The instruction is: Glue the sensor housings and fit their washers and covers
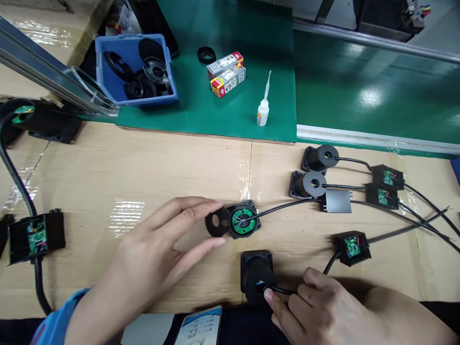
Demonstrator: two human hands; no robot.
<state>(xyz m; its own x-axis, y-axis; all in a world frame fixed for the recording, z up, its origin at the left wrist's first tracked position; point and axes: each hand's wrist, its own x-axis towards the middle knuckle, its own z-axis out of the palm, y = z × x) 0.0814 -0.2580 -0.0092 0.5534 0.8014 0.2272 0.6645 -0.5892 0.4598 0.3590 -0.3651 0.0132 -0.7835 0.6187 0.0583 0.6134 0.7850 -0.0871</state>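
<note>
My left hand (154,258) pinches a thin black disc with a hole (217,223) between thumb and fingers. The disc is held right beside an open black motor unit showing a green circuit ring (244,221) on the cardboard. My right hand (319,306) is closed near the bottom edge. Its fingers grip the cable where it leaves a second black motor unit (257,275) lying near me.
Two more black units (318,158) (309,184) with cables and small boards lie at the right. A blue bin of black discs (134,69), small boxes (226,74) and a glue bottle (263,108) sit on the green mat. A black box with circuit board (36,237) is at left.
</note>
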